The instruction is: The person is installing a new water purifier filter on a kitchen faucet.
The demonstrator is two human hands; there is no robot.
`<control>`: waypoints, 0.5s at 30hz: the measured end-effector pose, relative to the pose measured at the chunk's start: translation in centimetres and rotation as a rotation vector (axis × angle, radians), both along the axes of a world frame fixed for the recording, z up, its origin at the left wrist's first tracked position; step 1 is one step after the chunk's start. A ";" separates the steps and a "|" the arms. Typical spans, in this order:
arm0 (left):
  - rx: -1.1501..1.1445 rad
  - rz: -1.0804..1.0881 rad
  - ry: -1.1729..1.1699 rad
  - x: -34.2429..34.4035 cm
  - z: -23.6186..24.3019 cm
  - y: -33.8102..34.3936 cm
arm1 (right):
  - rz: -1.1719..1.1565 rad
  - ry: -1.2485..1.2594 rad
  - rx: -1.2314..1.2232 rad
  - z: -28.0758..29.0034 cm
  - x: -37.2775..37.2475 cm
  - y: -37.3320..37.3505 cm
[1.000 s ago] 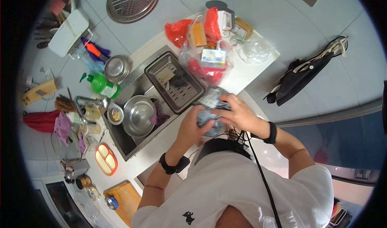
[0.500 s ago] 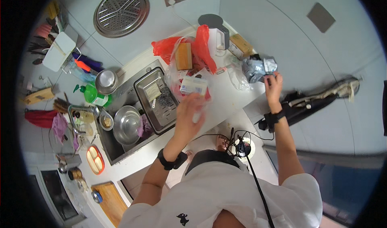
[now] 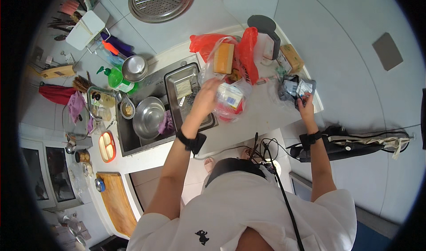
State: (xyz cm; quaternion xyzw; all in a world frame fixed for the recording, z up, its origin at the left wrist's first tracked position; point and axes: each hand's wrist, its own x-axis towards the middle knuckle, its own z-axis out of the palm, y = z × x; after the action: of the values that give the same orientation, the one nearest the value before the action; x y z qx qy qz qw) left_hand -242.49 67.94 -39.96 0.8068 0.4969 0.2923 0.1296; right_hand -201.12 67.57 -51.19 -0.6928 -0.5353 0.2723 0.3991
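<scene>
Reaching across the counter (image 3: 266, 118) is best done with the cable (image 3: 286, 202), nearest the body, lying clear between the forearms; check it before either arm swings inward.

Right hand (image 3: 306, 104): fingers curled, fingertips touching the near edge of the grey bag (image 3: 290, 87); whether they pinch it or merely rest there, cannot be told; the bag sits at the right end of the counter, near its edge, so it should be pushed fully inboard and steady before letting go.

Left hand (image 3: 205, 101): blurred, fingers extended at the left side of the white pack (image 3: 230, 95); grasp or light contact cannot be distinguished; the pack lies on or in the clear bag (image 3: 243, 86), just right of the tray (image 3: 176, 111); grip it by its firm sides, since loose film may snag or drag its contents.

Markings: the pack bears blue print and a small dark block, too small to read; farther back, the orange block (image 3: 223, 58) shows no legible lettering; beside it, the red bag (image 3: 248, 58) carries dark print, folded and unreadable; at far right, the carton (image 3: 291, 58) has printing, likewise too small to read.
</scene>
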 end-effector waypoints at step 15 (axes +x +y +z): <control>0.054 -0.069 0.097 0.4 -1.2 4.0 | 0.056 -0.044 0.234 -3.8 1.6 2.1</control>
State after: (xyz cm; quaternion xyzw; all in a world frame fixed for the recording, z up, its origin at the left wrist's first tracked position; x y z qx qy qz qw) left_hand -242.06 71.97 -41.12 0.8397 0.4666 0.2616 0.0935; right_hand -199.54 69.65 -55.02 -0.6321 -0.5912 0.2037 0.4576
